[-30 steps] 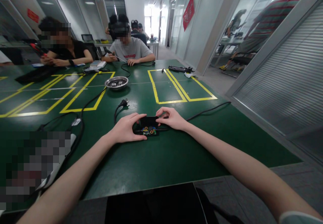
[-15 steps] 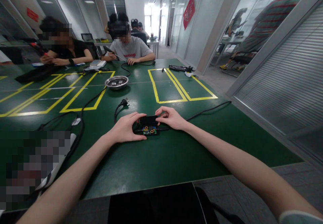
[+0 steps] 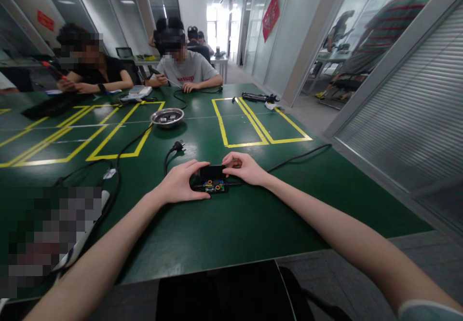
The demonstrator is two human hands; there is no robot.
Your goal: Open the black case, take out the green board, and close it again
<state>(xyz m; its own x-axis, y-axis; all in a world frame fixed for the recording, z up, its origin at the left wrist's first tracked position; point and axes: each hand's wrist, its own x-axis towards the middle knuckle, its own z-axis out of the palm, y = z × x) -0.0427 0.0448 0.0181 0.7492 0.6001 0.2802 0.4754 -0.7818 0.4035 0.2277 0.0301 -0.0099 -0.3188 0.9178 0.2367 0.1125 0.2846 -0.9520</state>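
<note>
A small black power adapter (image 3: 216, 190) lies opened on the green table in front of me. In its lower half shows a circuit board with copper-coloured coils. Its black cover (image 3: 212, 172) stands tilted up behind the board. My left hand (image 3: 180, 182) is closed around the adapter's left end, thumb at the near edge and fingers on the cover. With thumb and fingertips, my right hand (image 3: 244, 169) pinches the cover's right end. Cords run out at both ends; a black three-pin plug (image 3: 177, 146) lies just beyond my left hand.
A metal bowl (image 3: 167, 118) with small metal parts sits farther back. Yellow tape (image 3: 248, 145) outlines areas on the green table (image 3: 202, 234). A black cord (image 3: 300, 157) trails right. A folded black tripod-like object (image 3: 258, 97) lies at the back. Two people work across the table.
My hands and the adapter have hardly moved; the cover is still held tilted. Across the table, the person at left has shifted a red-tipped tool.
</note>
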